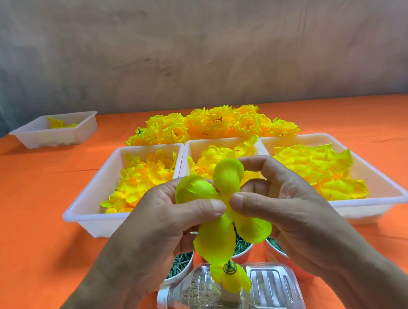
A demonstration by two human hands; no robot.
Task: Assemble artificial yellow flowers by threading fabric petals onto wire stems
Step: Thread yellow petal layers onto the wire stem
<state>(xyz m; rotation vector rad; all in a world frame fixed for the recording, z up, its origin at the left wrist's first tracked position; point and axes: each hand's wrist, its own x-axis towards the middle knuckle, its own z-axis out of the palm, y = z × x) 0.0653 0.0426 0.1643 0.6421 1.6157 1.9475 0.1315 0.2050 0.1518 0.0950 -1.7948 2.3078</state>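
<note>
The left hand (169, 222) pinches a four-lobed yellow petal piece (213, 240) just left of its centre, the grip narrow and closed on the fabric. The piece is held in the air above the near edge of the orange worktop (41, 207), facing the camera, its lobes spread like a tilted cross. Its longest span runs from the upper lobe down to the lower-left lobe, which hangs just over the tip of the wire stem (230, 267). That stem stands close to upright in a sand-filled clear bottle (265, 288) lying on its side, its tip pointing up and smaller yellow petals seated on it. The right hand (277, 204) pinches the centre from the other side, its grip equally narrow on the fabric. This looks like the step of threading on a new layer; the thumbs hide any centre hole. The next move probably calls for tipping the piece flat, centring it over the tip and sliding it down.
</note>
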